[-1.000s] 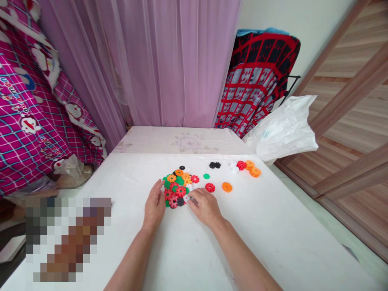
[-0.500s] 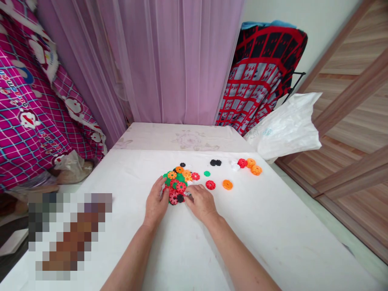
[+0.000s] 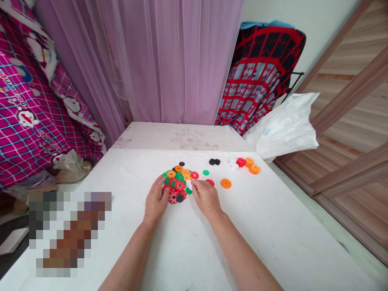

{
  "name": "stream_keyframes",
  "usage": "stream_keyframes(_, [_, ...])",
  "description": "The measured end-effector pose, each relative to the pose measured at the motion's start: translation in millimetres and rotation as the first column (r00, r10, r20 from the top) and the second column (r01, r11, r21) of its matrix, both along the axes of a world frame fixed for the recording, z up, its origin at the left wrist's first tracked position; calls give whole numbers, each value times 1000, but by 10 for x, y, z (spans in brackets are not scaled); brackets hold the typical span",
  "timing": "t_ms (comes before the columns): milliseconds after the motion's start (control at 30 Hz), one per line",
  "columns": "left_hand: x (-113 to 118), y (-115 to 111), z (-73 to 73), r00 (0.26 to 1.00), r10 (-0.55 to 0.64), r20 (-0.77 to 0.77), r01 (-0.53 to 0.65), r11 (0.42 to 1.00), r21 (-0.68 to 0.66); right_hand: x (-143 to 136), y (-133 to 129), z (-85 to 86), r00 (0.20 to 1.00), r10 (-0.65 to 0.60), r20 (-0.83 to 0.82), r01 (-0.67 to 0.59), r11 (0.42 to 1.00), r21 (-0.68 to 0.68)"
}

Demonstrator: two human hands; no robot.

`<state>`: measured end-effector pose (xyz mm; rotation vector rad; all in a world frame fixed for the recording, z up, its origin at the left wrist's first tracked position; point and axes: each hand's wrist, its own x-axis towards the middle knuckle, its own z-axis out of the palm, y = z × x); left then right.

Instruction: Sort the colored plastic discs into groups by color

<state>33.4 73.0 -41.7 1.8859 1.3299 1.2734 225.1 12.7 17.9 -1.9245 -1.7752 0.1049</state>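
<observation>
Several notched plastic discs, red, orange, green, black and white, lie heaped in a pile [image 3: 178,184] on the white-covered table. Along the pile's left edge rests my left hand [image 3: 156,201], its thumb apart from its fingers and nothing gripped. My right hand [image 3: 208,198] is at the pile's right side, fingers curled and drawn together. Its fingertips are beside white discs [image 3: 188,184]; whatever they pinch is hidden. A green disc [image 3: 189,191] shows just below the white ones. Behind the right hand's knuckles, a red disc [image 3: 210,182] is partly covered.
To the right lie an orange disc stack [image 3: 226,183], a small green disc [image 3: 206,172] and black discs [image 3: 214,162]. White, red and orange discs [image 3: 249,162] form a row farther right. A white plastic bag [image 3: 285,125] stands by the table's right edge. A pixelated patch covers the left side.
My right hand has moved right and slightly away from me, off the pile's near edge, uncovering white and green discs and now partly covering the red disc. My left hand has hardly moved.
</observation>
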Motion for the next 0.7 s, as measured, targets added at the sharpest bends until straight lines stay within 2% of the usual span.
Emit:
stream_keyframes(67, [4, -10, 21, 1000, -1, -8, 1, 1000, 2, 37, -20, 2, 988, -32, -153, 25, 998, -50])
stream_keyframes(133, [10, -23, 51, 1000, 1, -14, -1, 1000, -2, 53, -52, 1, 960, -12, -279, -30, 989, -146])
stream_keyframes(200, [15, -37, 79, 1000, 3, -17, -3, 1000, -8, 59, -87, 7, 950, 23, -311, -90, 975, -205])
stream_keyframes(400, [15, -55, 108, 1000, 6, -20, -6, 1000, -10, 94, -194, 99, 993, 76, -88, -92, 978, -186])
stream_keyframes(567, [12, -45, 106, 999, 7, -49, -7, 1000, 4, -62, -270, 88, 987, 137, 87, -112, 963, -244])
stream_keyframes(633, [13, -43, 108, 998, 9, -55, -9, 1000, 5, -131, -266, 66, 986, 126, 108, -96, 964, -249])
stream_keyframes(700, [13, -43, 111, 998, 8, -56, -8, 1000, 7, -119, -249, 57, 993, 101, 54, -85, 965, -247])
